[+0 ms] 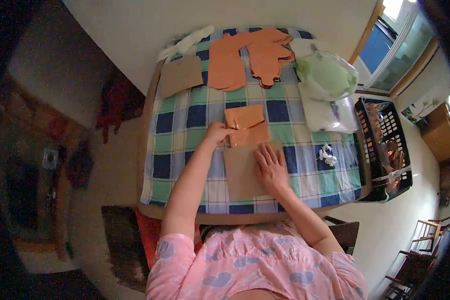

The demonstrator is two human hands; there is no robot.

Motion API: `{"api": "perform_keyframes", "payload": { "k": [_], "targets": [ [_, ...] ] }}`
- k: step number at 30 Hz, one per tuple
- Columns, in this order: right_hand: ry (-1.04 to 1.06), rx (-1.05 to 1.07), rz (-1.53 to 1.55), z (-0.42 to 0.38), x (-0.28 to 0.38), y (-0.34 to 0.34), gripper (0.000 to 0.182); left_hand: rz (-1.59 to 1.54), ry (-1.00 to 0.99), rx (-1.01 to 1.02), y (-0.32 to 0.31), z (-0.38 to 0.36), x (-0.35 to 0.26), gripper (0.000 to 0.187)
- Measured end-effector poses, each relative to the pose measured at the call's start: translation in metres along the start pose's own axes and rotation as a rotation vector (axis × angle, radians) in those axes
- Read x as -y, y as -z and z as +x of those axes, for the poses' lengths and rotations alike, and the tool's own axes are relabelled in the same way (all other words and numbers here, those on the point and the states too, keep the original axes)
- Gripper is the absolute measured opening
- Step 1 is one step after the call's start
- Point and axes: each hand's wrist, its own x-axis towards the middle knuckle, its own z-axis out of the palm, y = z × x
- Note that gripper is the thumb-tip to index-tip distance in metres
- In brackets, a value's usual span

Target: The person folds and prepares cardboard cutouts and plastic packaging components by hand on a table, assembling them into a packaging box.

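Observation:
On the checked cloth before me lies a folded orange piece, flat and fabric-like (247,119), with a shiny crease across its middle. My left hand (220,134) pinches its left edge, thumb and fingers together. A brown cardboard sheet (241,172) overlaps the near end of the orange piece. Flat on the right part of this sheet rests my right hand (272,170), fingers stretched out. Whatever lies under the cardboard is hidden.
Farther back lie stacked orange pieces (227,65), another brown cardboard sheet (181,76) and a white bundle (190,41). To the right are a greenish plastic bag (327,75), clear plastic packaging (330,116) and small white items (327,155). A black basket (385,192) stands beside the table.

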Motion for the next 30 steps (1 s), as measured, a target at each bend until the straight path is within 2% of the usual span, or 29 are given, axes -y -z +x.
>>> {"api": "perform_keyframes", "payload": {
  "k": [3,4,5,7,9,12,15,18,19,22,26,28,30],
  "targets": [
    [0.035,0.022,-0.066,-0.003,-0.008,-0.011,0.042,-0.042,-0.122,-0.010,-0.002,0.010,0.013,0.016],
    [0.055,0.030,-0.101,-0.005,-0.010,-0.014,0.042,-0.161,-0.220,-0.013,-0.007,0.020,0.025,0.016],
    [0.052,0.016,-0.070,-0.006,-0.012,-0.018,0.042,-0.281,-0.316,-0.015,-0.013,0.035,0.041,0.016],
    [0.048,-0.013,-0.006,-0.008,-0.015,-0.023,0.042,-0.311,-0.407,-0.053,-0.017,0.025,0.041,0.015],
    [0.022,-0.020,0.015,-0.005,-0.009,-0.013,0.043,-0.130,-0.397,-0.131,-0.009,-0.029,0.006,0.014],
    [0.002,-0.015,0.056,-0.003,-0.003,-0.004,0.043,-0.029,-0.439,-0.142,-0.008,-0.061,-0.001,0.014],
    [0.006,-0.030,0.071,-0.003,-0.003,-0.003,0.042,0.075,-0.764,-0.349,-0.022,-0.089,0.010,0.010],
    [0.008,-0.014,0.024,-0.004,-0.005,-0.009,0.041,0.303,-0.878,-0.373,-0.028,-0.120,0.016,0.010],
    [0.008,-0.001,0.000,-0.005,-0.007,-0.013,0.040,0.381,-1.063,-0.385,-0.030,-0.116,0.028,0.012],
    [0.103,-0.062,0.215,-0.017,-0.026,-0.034,0.040,0.518,-1.128,-0.389,-0.036,-0.128,0.039,0.015],
    [0.018,-0.060,0.317,-0.018,-0.029,-0.055,0.036,0.600,-1.078,-0.353,-0.040,-0.125,0.055,0.018],
    [0.081,-0.053,0.210,-0.013,-0.025,-0.033,0.034,0.629,-1.063,-0.353,-0.039,-0.127,0.055,0.020],
    [0.047,-0.099,0.368,-0.010,-0.034,-0.013,0.030,0.646,-1.045,-0.373,-0.040,-0.129,0.055,0.020]
  ]
}}
